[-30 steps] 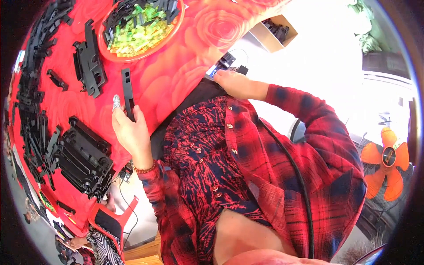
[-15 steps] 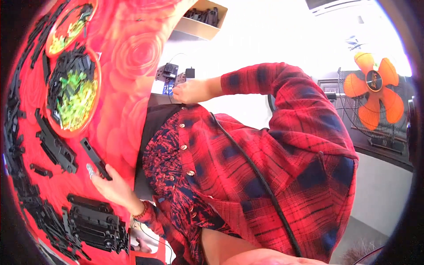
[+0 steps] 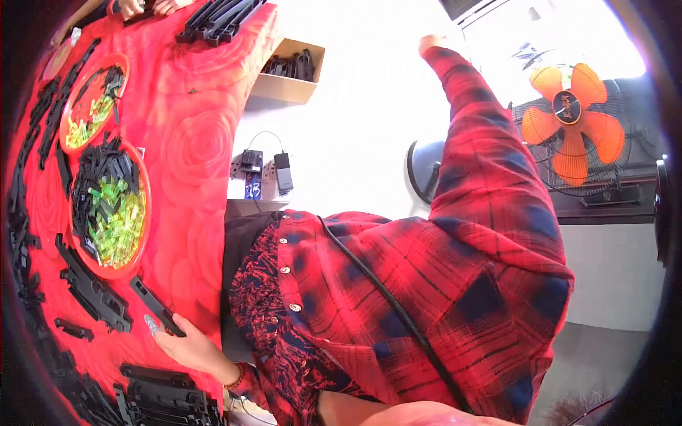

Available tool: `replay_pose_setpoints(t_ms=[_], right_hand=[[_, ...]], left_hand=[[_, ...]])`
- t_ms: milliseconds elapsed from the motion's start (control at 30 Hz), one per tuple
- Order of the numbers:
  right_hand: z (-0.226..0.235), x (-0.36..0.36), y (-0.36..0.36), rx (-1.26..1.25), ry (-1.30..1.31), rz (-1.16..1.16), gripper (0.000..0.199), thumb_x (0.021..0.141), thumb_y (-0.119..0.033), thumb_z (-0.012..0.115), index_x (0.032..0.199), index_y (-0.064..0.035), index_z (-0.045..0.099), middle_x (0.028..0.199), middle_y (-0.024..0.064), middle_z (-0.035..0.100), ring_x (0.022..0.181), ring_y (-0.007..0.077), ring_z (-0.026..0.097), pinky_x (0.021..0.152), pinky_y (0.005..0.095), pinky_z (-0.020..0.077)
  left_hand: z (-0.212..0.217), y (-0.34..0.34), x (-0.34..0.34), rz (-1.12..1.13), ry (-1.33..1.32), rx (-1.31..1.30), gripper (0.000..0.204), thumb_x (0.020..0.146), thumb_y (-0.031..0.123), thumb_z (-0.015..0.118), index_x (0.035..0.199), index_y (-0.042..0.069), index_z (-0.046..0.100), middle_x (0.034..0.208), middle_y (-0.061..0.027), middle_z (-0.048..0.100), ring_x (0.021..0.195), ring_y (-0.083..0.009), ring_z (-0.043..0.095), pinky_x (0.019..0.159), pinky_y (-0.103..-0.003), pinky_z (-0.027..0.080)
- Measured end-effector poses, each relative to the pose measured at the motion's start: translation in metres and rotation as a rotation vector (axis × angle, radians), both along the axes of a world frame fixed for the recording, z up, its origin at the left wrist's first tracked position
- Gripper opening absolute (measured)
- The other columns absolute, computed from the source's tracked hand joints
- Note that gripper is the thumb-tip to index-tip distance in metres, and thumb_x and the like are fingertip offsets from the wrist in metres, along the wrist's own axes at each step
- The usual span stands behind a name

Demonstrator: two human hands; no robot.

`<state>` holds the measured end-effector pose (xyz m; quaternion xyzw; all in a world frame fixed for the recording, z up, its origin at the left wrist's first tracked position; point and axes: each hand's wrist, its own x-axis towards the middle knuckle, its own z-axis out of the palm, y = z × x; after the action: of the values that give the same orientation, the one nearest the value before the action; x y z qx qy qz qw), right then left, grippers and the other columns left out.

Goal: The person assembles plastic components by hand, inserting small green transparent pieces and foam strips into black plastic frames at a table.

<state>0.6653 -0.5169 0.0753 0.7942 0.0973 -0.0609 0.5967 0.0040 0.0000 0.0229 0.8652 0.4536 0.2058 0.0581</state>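
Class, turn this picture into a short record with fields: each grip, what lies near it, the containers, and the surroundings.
Left grip: pinches a long black part
Right grip: away from the table, arm extended; contents too small and bright to tell
Near left: larger black part; black stack
Near basket: black and yellow-green pieces
Far basket: similar pieces
Cardboard box: black parts
Table cover: red, rose-patterned
Other person: hands at the far end
Background: orange-bladed fan
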Motion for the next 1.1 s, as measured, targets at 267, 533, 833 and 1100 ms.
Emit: replay_pose_setpoints(t_ms=[267,533,833,1100], right_hand=[[-0.155,-0.215,0.233,0.935,0.991,0.537,0.022,0.09,-0.022,0.056,0.092,-0.005,0.068,0.086,0.0189,0.066,0.09,0.0386,0.065,0.076,0.0489,0.0531],[-0.109,-0.376,0.312,1.147,1.359,0.07,0.047,0.102,-0.042,0.036,0.111,0.0019,0.05,0.101,0.0316,0.062,0.104,0.0489,0.06,0.097,0.0522,0.0453],[-0.041,-0.385,0.344,1.133,1.606,-0.696,0.077,0.101,-0.048,0.042,0.156,-0.0024,0.012,0.156,0.0287,0.025,0.141,0.037,0.035,0.116,0.0381,0.0306],[0.004,-0.36,0.37,1.012,1.984,-0.178,0.057,0.102,-0.029,0.056,0.148,-0.001,0.039,0.127,0.0195,0.063,0.112,0.0218,0.064,0.096,0.0311,0.0482]], left_hand=[[0.002,-0.001,0.007,0.009,-0.097,-0.122,0.038,0.092,0.021,0.067,0.114,-0.008,0.056,0.106,-0.0235,0.062,0.1,-0.0395,0.06,0.087,-0.047,0.047],[0.006,-0.007,-0.001,0.074,-0.148,-0.156,0.043,0.092,0.021,0.067,0.123,-0.006,0.054,0.109,-0.0244,0.063,0.1,-0.0383,0.061,0.086,-0.046,0.048],[0.035,-0.025,0.013,0.167,-1.189,-1.163,0.044,0.095,0.011,0.061,0.135,-0.004,0.051,0.113,-0.0119,0.063,0.097,-0.0207,0.064,0.079,-0.031,0.053],[0.023,-0.027,0.009,-0.058,-1.648,-1.77,0.049,0.1,0.024,0.051,0.142,0.001,0.042,0.126,-0.0199,0.061,0.096,-0.0246,0.068,0.074,-0.031,0.058]])
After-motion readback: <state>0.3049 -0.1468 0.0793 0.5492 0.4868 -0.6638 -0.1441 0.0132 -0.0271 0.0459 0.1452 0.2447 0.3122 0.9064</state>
